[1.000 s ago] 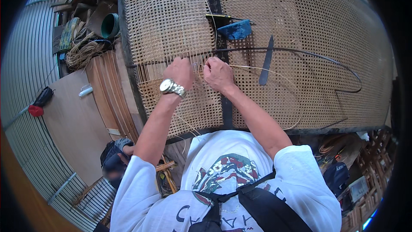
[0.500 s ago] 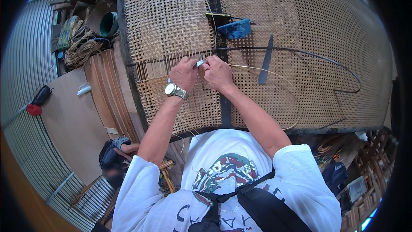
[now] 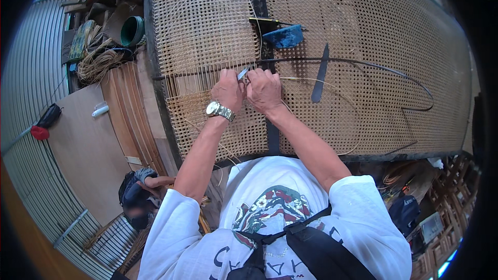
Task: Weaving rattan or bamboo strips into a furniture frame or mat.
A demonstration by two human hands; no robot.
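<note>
A woven cane panel (image 3: 321,119) in a dark frame lies in front of me. My left hand (image 3: 228,92), wearing a wristwatch, is closed over its left section, with a small metal blade (image 3: 242,74) showing at the fingertips; it seems to be a knife, its handle hidden. Close beside it, my right hand (image 3: 264,91) is pinched near the dark crossbar. A thin cane strand (image 3: 306,79) runs from the right fingers and loops over the panel. Just beyond the hands, a long dark rod (image 3: 373,64) crosses the weave and curves back at the right.
On the panel lie a flat dark strip tool (image 3: 320,75) and a blue object (image 3: 284,37). Cane coils (image 3: 101,62) and a green bucket (image 3: 133,31) are at the far left. Another person (image 3: 139,194) is at the lower left, beside wooden boards (image 3: 127,109).
My left hand has shifted slightly right, closer to the right one, and its wrist has turned. The blade now points up more steeply. My right hand has barely moved.
</note>
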